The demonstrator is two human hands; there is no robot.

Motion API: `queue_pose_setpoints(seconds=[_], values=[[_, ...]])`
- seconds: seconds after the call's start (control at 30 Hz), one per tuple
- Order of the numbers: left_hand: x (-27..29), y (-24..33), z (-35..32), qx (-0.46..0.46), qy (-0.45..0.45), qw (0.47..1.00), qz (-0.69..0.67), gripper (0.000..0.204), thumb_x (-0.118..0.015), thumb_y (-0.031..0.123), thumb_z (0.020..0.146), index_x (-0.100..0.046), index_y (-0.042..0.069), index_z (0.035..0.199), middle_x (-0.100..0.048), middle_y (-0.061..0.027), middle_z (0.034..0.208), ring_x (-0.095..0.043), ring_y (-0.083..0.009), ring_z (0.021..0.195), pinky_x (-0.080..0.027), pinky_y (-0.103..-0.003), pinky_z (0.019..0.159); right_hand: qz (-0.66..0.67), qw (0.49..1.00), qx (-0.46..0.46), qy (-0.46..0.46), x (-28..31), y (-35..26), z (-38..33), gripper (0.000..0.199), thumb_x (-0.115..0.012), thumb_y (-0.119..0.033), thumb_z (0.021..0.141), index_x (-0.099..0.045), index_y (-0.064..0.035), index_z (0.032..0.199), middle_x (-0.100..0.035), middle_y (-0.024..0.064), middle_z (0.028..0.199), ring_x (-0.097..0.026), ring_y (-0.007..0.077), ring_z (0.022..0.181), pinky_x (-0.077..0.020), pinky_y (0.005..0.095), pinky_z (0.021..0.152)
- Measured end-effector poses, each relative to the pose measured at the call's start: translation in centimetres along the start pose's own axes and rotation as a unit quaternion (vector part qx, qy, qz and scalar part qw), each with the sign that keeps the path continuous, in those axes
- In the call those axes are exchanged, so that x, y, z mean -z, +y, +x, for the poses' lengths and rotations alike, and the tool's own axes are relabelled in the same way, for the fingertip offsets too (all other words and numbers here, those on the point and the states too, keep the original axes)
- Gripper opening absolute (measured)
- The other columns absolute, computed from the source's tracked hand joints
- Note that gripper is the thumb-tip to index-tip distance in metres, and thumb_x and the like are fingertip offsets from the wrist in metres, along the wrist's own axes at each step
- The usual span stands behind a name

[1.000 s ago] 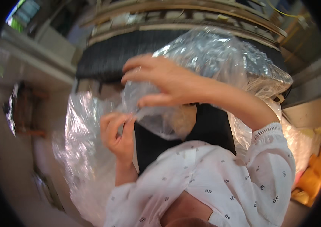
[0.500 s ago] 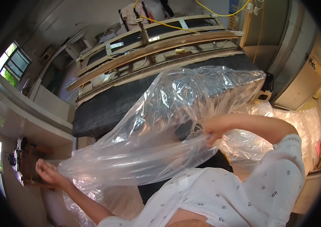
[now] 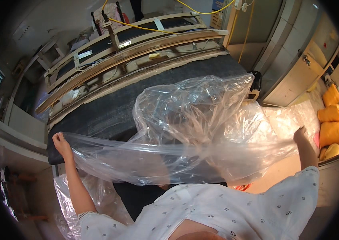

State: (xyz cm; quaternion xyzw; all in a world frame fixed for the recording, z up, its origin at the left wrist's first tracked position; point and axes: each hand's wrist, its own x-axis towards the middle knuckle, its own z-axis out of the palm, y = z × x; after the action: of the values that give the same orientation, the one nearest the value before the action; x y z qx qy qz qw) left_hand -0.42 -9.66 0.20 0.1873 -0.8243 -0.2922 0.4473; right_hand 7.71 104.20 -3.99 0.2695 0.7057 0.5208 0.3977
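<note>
A large sheet of clear plastic film (image 3: 169, 154) stretches across in front of me, between my two outspread arms. My left hand (image 3: 61, 145) is closed on its left end, near the front left corner of a dark-covered table (image 3: 97, 112). Far out to the right, my right hand (image 3: 301, 135) grips the other end in a fist. Beyond the taut edge, the film bunches in crumpled folds on the tabletop. More clear plastic hangs below the table's left side, next to my left forearm.
Along the table's back runs a long wooden frame (image 3: 137, 46) with metal plates and a yellow cable (image 3: 137, 27). Crumpled plastic (image 3: 285, 116) lies to the right of the table. Several orange bundles (image 3: 332, 134) are stacked at the far right, near a door (image 3: 297, 74).
My right hand has swung out to the right from near the middle, drawing the film wide. My left hand has risen towards the table corner. The view has turned rightward.
</note>
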Motion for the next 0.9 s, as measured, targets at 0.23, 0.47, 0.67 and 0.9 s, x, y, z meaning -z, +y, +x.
queue_pose_setpoints(seconds=[0.23,0.47,0.67,0.9], values=[[-2.8,-8.1,4.9,0.057,0.052,0.991,0.108,0.025,-0.054,0.019,0.087,-0.056,-0.004,0.097,-0.059,-0.0171,0.092,-0.056,-0.0295,0.086,-0.043,-0.035,0.079,0.855,0.367,0.176,0.322,22.9,25.7,2.1,0.035,-0.054,-0.030,0.081,-0.061,-0.0009,0.099,-0.063,0.0083,0.076,-0.062,0.0229,0.070,-0.0480,0.0352,0.060],[1.4,-7.6,3.0,0.022,0.054,0.983,0.173,0.028,-0.054,0.021,0.087,-0.056,-0.004,0.100,-0.059,-0.0179,0.096,-0.056,-0.0293,0.090,-0.043,-0.035,0.080,0.532,0.319,0.163,0.767,43.5,8.6,-19.1,0.041,-0.047,-0.031,0.089,-0.047,-0.0087,0.123,-0.050,0.0138,0.124,-0.051,0.0298,0.110,-0.0399,0.0369,0.091],[8.4,-15.1,7.9,-0.031,-0.060,0.935,0.347,0.026,-0.050,0.020,0.087,-0.054,-0.004,0.097,-0.057,-0.0241,0.095,-0.055,-0.0380,0.089,-0.041,-0.042,0.078,0.605,0.526,0.341,0.490,42.0,0.2,-12.7,0.040,-0.046,-0.036,0.089,-0.052,-0.0093,0.118,-0.051,0.0119,0.123,-0.050,0.0323,0.109,-0.0419,0.0367,0.089],[9.2,-18.3,10.6,0.008,-0.070,0.900,0.430,0.039,-0.041,0.033,0.090,-0.056,0.003,0.109,-0.057,-0.0211,0.107,-0.054,-0.0383,0.099,-0.041,-0.042,0.084,0.625,0.540,0.251,0.505,47.5,-5.2,-10.3,0.050,-0.043,-0.044,0.088,-0.043,-0.0140,0.129,-0.048,0.0159,0.124,-0.047,0.0347,0.113,-0.0398,0.0376,0.092]])
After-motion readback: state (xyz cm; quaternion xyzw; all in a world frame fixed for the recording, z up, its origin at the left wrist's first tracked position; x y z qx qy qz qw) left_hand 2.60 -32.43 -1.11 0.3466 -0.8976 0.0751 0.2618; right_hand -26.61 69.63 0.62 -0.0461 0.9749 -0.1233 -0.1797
